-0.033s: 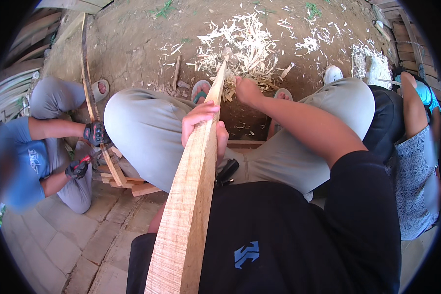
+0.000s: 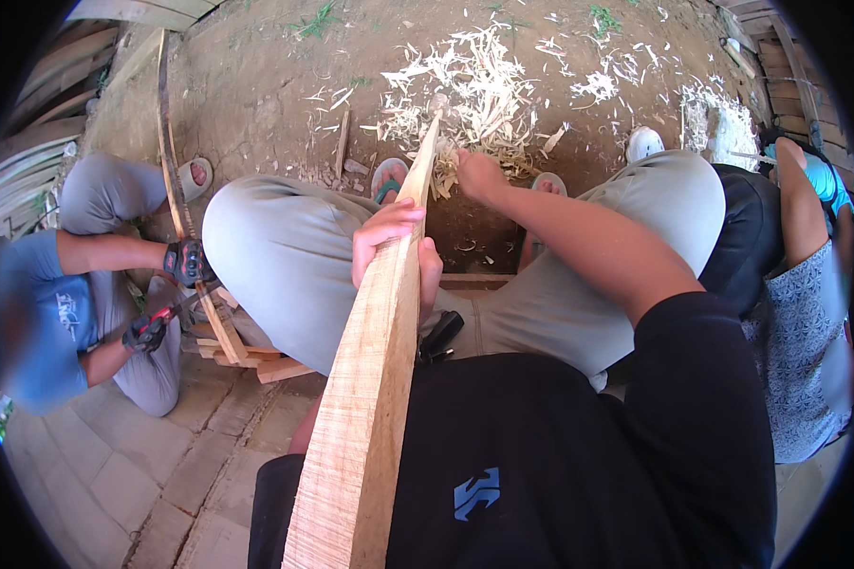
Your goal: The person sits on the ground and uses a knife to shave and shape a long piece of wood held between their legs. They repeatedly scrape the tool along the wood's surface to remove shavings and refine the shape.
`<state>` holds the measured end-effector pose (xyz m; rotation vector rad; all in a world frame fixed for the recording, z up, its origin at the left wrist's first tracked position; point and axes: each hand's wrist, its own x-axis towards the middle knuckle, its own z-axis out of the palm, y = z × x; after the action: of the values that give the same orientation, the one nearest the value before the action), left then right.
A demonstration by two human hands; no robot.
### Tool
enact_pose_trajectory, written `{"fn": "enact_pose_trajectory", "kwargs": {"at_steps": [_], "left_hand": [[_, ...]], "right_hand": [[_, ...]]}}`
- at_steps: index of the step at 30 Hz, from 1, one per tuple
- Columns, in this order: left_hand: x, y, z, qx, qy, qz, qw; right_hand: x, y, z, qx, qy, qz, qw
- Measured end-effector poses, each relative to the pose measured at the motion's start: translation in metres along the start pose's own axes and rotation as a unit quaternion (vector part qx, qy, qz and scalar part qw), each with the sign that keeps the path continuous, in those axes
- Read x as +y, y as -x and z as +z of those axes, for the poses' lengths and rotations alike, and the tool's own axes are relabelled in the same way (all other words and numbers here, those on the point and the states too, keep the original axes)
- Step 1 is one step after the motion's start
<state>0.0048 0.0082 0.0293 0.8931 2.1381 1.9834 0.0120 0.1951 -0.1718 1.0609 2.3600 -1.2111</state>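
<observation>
Hardly any change from a moment ago: the tapered piece of wood point(image 2: 356, 389) and both hands keep their places, so no headway shows at the tip point(image 2: 429, 152). Left hand point(image 2: 386, 235) wraps the wood, which slants over the trousers point(image 2: 275, 256), tip out above the ground point(image 2: 247, 104). Shavings point(image 2: 484, 85) lie heaped beyond. Right hand point(image 2: 484, 177) curled beside the tip, palm hidden; can't tell whether it holds anything. Wood's thick end cut off below.
</observation>
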Motion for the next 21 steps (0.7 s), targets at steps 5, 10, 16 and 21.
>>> {"fn": "enact_pose_trajectory", "kwargs": {"at_steps": [5,10,16,21], "left_hand": [[-0.002,0.002,-0.001,0.001,0.007,-0.008,1.000],[0.003,-0.002,-0.004,-0.058,-0.019,-0.004,0.998],[0.004,-0.003,-0.004,-0.067,-0.025,0.002,0.997],[0.003,-0.004,-0.003,-0.076,-0.028,0.006,0.997]], "right_hand": [[-0.037,0.026,0.007,0.004,-0.082,0.049,0.995],[-0.043,0.060,0.018,0.046,-0.148,0.094,0.983],[-0.009,0.002,0.027,0.024,-0.070,0.108,0.991],[-0.020,0.002,0.025,0.038,-0.087,0.157,0.983]]}}
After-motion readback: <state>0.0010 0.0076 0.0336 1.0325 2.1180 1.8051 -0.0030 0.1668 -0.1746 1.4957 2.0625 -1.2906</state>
